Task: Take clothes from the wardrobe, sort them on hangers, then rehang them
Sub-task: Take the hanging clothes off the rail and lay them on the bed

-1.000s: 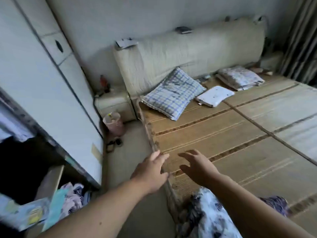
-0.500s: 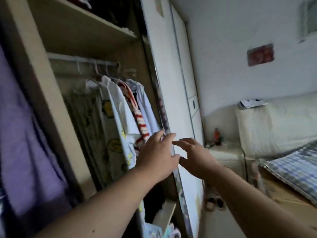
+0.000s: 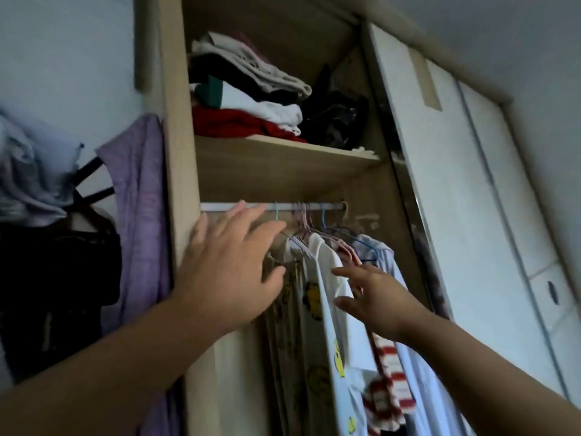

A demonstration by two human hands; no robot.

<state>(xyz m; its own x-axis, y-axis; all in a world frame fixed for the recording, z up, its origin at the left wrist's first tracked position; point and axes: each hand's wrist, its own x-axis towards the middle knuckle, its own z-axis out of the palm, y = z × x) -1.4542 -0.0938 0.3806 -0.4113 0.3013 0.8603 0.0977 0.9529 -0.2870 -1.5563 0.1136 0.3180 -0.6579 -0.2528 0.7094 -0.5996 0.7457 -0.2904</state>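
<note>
Kinda dim and blurry here, so we can't make out much of the dark pile (image 3: 338, 121) at the shelf's (image 3: 283, 152) right end, and the clothes (image 3: 327, 278) run off the bottom edge. They hang from the rail (image 3: 251, 206) mid-frame. Our left hand (image 3: 229, 272) is spread wide, holding nothing, below the rail. Our right hand (image 3: 374, 297) is loose too, fingers touching the white shirt (image 3: 330, 297). Purple cloth (image 3: 138, 215) hangs at left, white doors (image 3: 456, 184) on the right.
</note>
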